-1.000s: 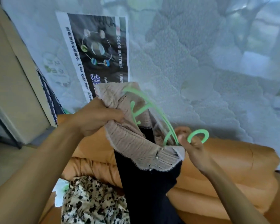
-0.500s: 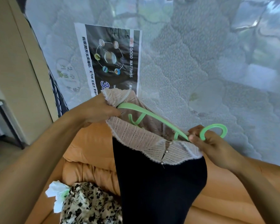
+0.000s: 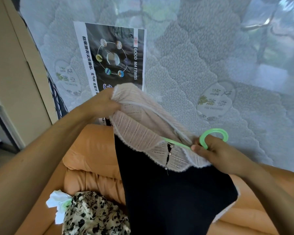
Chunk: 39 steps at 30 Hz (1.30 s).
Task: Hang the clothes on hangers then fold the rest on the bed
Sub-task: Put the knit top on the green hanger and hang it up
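Note:
A black garment [image 3: 173,192] with a pale pink knit collar [image 3: 139,131] hangs in front of me over the bed. A light green plastic hanger [image 3: 214,136] sits inside its neck; only the hook and a short piece of one arm show. My right hand [image 3: 215,153] grips the hanger at the base of the hook. My left hand [image 3: 102,104] pinches the pink collar at its upper left edge and holds it raised. The rest of the hanger is hidden under the knit.
A folded orange quilt [image 3: 92,158] lies under the garment. A leopard-print garment [image 3: 92,216] and a white-green cloth [image 3: 58,202] lie at the lower left. A plastic-wrapped mattress [image 3: 193,65] with a printed label fills the background; a beige cabinet [image 3: 12,73] stands left.
The pink collar has been pulled over the hanger, so its green arms are now covered. The garment has spread out and hangs lower; both hands have moved apart.

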Available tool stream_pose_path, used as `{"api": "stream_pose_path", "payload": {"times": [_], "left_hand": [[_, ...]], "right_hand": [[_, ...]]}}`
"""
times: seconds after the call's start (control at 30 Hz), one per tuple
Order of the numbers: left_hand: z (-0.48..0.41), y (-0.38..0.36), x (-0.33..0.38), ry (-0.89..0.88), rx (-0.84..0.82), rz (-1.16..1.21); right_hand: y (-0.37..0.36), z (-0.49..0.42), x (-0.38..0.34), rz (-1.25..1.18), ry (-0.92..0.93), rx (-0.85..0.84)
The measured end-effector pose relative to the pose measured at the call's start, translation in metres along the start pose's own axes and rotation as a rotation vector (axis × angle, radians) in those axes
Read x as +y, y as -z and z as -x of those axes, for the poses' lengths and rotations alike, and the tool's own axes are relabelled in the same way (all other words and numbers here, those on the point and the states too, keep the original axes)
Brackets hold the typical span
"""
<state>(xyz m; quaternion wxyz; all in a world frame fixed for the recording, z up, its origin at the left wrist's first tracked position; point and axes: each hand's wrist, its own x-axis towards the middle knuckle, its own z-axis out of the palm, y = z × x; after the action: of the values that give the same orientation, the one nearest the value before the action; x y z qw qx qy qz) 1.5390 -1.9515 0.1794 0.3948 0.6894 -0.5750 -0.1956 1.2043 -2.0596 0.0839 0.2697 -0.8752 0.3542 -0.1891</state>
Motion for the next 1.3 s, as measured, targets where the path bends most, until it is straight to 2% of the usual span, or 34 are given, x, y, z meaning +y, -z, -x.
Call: {"api": "stream_pose_path", "payload": {"times": [0.27,0.37,0.5,0.6,0.7,0.77,0.8,0.87,0.93,0.97,1.03,1.07,1.13,1.23,1.3], "left_hand": [[-0.011,0.001,0.041,-0.150,0.102,0.059],[-0.007,0.010,0.041,-0.161,0.036,0.035],[0.005,-0.012,0.059,-0.226,-0.048,-0.026],[0.010,-0.023,0.073,-0.265,-0.041,0.071],[0.018,-0.036,0.071,-0.326,-0.218,0.086],[0.022,-0.042,0.062,-0.367,-0.351,0.042],[0.024,-0.042,0.056,-0.381,-0.355,0.074],[0.030,-0.037,0.041,-0.425,-0.201,0.200],[0.033,-0.039,0.021,-0.415,0.055,0.254],[0.036,-0.043,0.009,-0.317,0.082,0.295],[0.040,-0.061,-0.015,-0.052,-0.063,0.359],[0.043,-0.072,-0.026,0.001,-0.093,0.299],[0.045,-0.086,-0.040,0.004,-0.011,0.176],[0.040,-0.082,-0.041,-0.099,0.189,0.169],[0.034,-0.070,-0.040,-0.153,0.262,0.182]], "right_hand": [[0.039,-0.012,-0.035,0.215,-0.057,-0.123],[0.059,-0.007,-0.028,0.167,-0.056,-0.113],[0.047,-0.019,-0.018,0.246,-0.087,-0.148],[0.040,-0.019,-0.019,0.092,-0.005,-0.091],[0.045,-0.008,-0.024,-0.161,0.156,-0.023],[0.049,0.000,-0.026,-0.300,0.179,0.077],[0.050,0.003,-0.027,-0.315,0.175,0.113],[0.053,0.009,-0.025,-0.332,0.168,0.159],[0.059,0.015,-0.023,-0.367,0.161,0.216],[0.062,0.017,-0.021,-0.383,0.153,0.252],[0.066,0.017,-0.020,-0.404,0.147,0.302],[0.066,0.017,-0.020,-0.388,0.160,0.287],[0.065,0.015,-0.015,-0.370,0.178,0.230],[0.070,0.017,-0.005,-0.318,0.168,0.141],[0.077,0.020,-0.002,-0.293,0.140,0.057]]}}
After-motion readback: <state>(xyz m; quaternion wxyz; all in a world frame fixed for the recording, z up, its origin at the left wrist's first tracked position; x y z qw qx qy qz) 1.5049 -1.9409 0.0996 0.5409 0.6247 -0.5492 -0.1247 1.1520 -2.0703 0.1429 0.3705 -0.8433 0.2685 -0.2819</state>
